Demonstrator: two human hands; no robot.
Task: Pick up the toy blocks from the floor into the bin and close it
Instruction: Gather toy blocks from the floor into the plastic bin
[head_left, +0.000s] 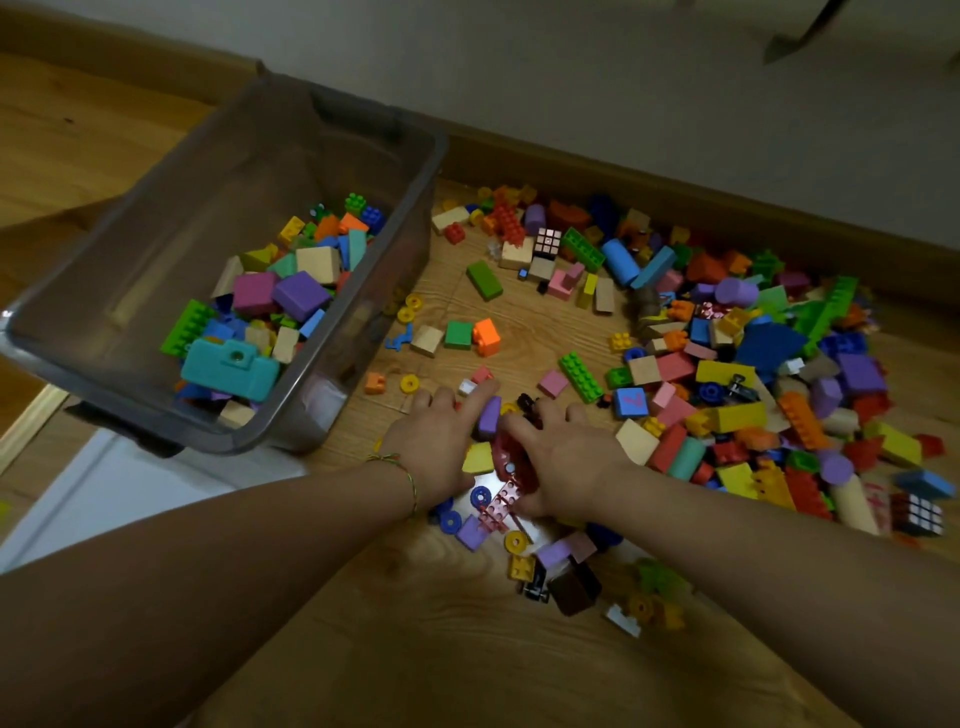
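A clear grey bin (363, 322) stands on the wooden floor at the left, partly filled with coloured blocks and a teal toy camera (228, 368). Many toy blocks (737, 364) lie scattered over the floor to its right. My left hand (441, 441) and my right hand (566, 457) lie side by side on the floor with spread fingers, cupping a small heap between them: a purple block (489, 418), a yellow block (479, 458) and a red piece (511, 462). Whether the fingers hold anything underneath is hidden.
The skirting board and wall (675, 130) run behind the block pile. A white flat panel (130, 488) lies on the floor beside the bin's near corner. More loose pieces, among them a brown block (571, 590), lie under my right forearm. Bare floor (441, 649) stretches below my arms.
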